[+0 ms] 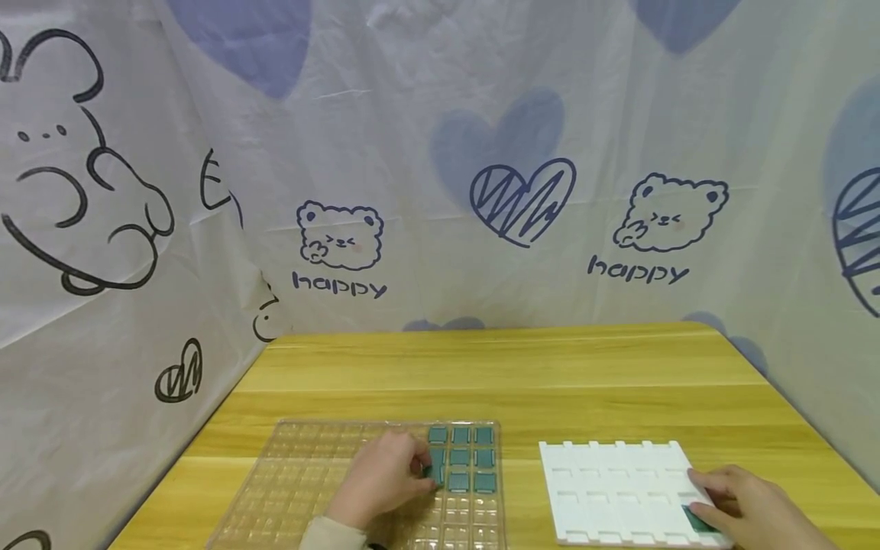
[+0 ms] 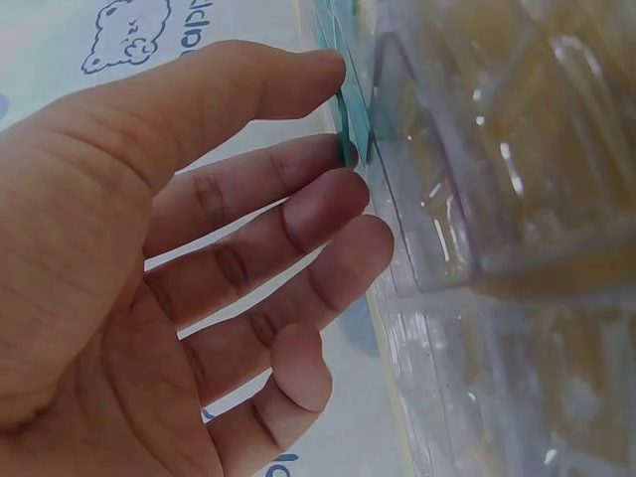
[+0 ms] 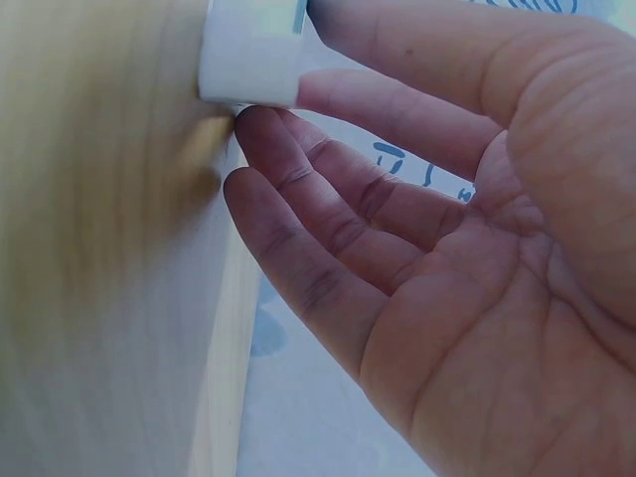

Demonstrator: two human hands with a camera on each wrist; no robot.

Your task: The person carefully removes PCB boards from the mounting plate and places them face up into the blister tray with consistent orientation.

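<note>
A clear plastic tray [image 1: 296, 458] with many small pockets lies on the table, several green square tiles [image 1: 484, 458] sitting in its far right pockets. My left hand [image 1: 388, 473] pinches the edge of one thin green tile [image 2: 345, 129] between thumb and index finger, just over the pockets; its other fingers spread loosely. To the right lies a white slotted rack [image 1: 612, 489]. My right hand [image 1: 752, 508] holds the rack's right edge, thumb on top and index finger against the side. A dark green tile [image 1: 698, 519] lies in the rack beside that thumb, partly covered by it.
The yellow wood-grain table [image 1: 481, 374] extends behind both trays, and a strip of it separates them. A pale printed curtain [image 1: 426, 176] hangs along the back and sides.
</note>
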